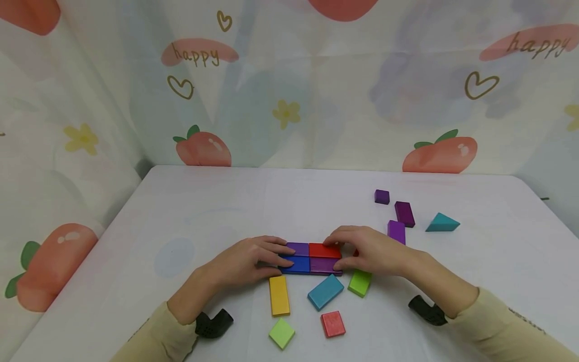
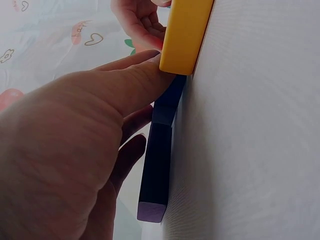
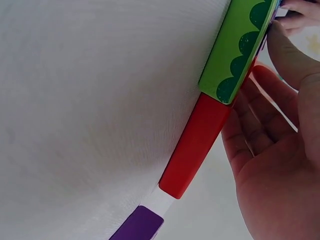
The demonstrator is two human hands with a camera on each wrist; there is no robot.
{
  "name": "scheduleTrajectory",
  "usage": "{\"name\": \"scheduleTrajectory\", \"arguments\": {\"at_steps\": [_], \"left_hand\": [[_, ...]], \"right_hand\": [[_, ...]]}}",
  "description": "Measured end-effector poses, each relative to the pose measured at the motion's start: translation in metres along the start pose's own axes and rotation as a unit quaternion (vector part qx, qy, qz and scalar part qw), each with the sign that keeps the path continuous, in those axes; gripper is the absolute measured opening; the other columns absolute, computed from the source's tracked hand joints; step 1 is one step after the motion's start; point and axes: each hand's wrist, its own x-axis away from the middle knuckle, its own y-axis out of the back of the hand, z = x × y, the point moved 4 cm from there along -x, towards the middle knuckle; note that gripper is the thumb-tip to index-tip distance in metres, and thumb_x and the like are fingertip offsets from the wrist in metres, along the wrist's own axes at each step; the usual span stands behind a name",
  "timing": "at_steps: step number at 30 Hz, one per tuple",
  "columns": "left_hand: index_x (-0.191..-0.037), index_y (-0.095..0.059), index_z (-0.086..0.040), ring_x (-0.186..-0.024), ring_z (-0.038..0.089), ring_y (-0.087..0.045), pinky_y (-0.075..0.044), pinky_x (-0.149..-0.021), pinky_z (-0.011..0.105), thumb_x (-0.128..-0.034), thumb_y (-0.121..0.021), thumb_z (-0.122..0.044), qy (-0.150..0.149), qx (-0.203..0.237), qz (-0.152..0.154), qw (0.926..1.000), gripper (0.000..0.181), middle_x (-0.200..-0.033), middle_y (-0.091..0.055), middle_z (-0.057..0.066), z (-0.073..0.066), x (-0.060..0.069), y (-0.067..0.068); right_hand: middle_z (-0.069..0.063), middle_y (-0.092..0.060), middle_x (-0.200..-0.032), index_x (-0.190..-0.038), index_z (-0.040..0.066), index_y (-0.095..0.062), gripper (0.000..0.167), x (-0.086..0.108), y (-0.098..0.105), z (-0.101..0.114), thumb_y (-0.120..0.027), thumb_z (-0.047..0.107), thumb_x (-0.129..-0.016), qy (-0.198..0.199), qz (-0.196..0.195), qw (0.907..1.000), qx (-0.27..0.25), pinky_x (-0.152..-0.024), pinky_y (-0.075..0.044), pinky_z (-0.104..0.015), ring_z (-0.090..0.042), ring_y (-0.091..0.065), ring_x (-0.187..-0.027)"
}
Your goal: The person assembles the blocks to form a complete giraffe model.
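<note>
In the head view, four flat blocks lie together in two rows: purple and red at the back, blue and dark purple in front. My left hand touches the left end, its fingers on the purple and blue blocks and its thumb along the near side. At the right end, my right hand touches the red block with a fingertip and the dark purple one with its thumb. Another red block lies by my right palm, mostly hidden in the head view.
Nearer me lie a yellow block, a teal block, two green blocks, one plain and one scalloped, and a small red block. Several purple blocks and a teal triangle lie back right.
</note>
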Motion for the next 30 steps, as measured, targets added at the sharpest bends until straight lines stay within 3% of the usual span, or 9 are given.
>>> {"name": "scheduleTrajectory", "arguments": {"at_steps": [10, 15, 23, 30], "left_hand": [[-0.127, -0.073, -0.020, -0.137, 0.017, -0.045, -0.041, -0.110, 0.040, -0.0958, -0.072, -0.019, 0.000, 0.002, 0.002, 1.0000, 0.031, -0.139, -0.060, -0.008, -0.001, -0.001, -0.001], [-0.127, -0.074, -0.020, -0.137, 0.016, -0.045, -0.041, -0.110, 0.040, -0.0960, -0.072, -0.021, 0.002, 0.014, -0.004, 0.9999, 0.031, -0.139, -0.060, -0.009, -0.001, 0.000, -0.001], [-0.126, -0.074, -0.021, -0.137, 0.015, -0.045, -0.041, -0.110, 0.039, -0.0959, -0.072, -0.023, 0.004, 0.026, -0.012, 0.9996, 0.030, -0.137, -0.061, -0.011, 0.000, 0.001, 0.000], [-0.126, -0.074, -0.021, -0.137, 0.015, -0.045, -0.041, -0.111, 0.040, -0.0965, -0.072, -0.023, 0.008, 0.023, -0.007, 0.9997, 0.030, -0.137, -0.061, -0.011, 0.000, 0.001, 0.000]], "right_hand": [[0.003, -0.064, -0.123, -0.129, 0.015, -0.068, 0.040, 0.005, 0.005, 0.003, -0.076, 0.029, -0.093, 0.006, -0.014, 0.9998, 0.014, -0.086, -0.056, -0.028, -0.016, -0.061, -0.108], [0.004, -0.064, -0.124, -0.123, 0.018, -0.071, 0.031, 0.013, 0.005, 0.015, -0.075, 0.025, -0.093, 0.036, -0.030, 0.9986, 0.026, -0.088, -0.056, -0.032, -0.018, -0.061, -0.111], [0.009, -0.064, -0.125, -0.122, 0.023, -0.072, 0.027, 0.025, -0.014, 0.037, -0.073, 0.024, -0.095, 0.104, 0.023, 0.9942, 0.017, -0.098, -0.053, -0.037, -0.017, -0.058, -0.120], [0.011, -0.064, -0.124, -0.123, 0.025, -0.072, 0.029, 0.031, -0.019, 0.037, -0.074, 0.020, -0.094, 0.107, 0.027, 0.9935, 0.026, -0.098, -0.053, -0.036, -0.014, -0.057, -0.119]]}}
